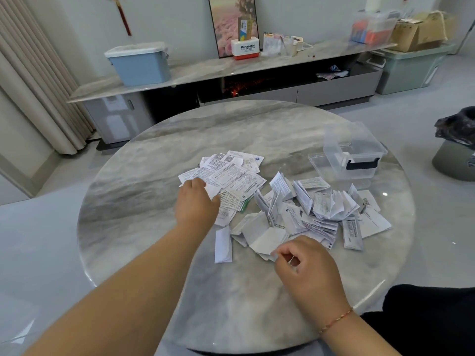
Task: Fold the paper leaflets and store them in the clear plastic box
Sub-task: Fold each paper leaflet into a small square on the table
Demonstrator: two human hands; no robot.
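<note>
Hands first: the left hand (196, 199) reached across the round marble table (144, 201) and lay on the near edge of the flat leaflets (231, 173), its fingers curled down onto the sheets, though whether it pinched one could not be told; the right hand (305, 265) hovered nearer the body, thumb and forefinger nipping the corner of a folded leaflet (264, 237), the other fingers loosely bent; a thin red bracelet (334, 321) circled that wrist. Largest in the room stood the long low cabinet (231, 70) along the wall, bearing a blue lidded bin (140, 64) at its left and a framed picture (234, 24) near its middle; a green storage tub (406, 70) sat on the floor at its right end; a bin lined with a black bag (457, 145) stood beside the table on the right. On the table, the flat leaflets formed a spread stack in the centre; just right of them sprawled a heap of folded leaflets (323, 206), many standing half open; beyond that heap, toward the far right rim, stood the clear plastic box (352, 152) with a dark handle, and what it held could not be made out; one narrow folded strip (223, 244) lay apart, between the two arms.
</note>
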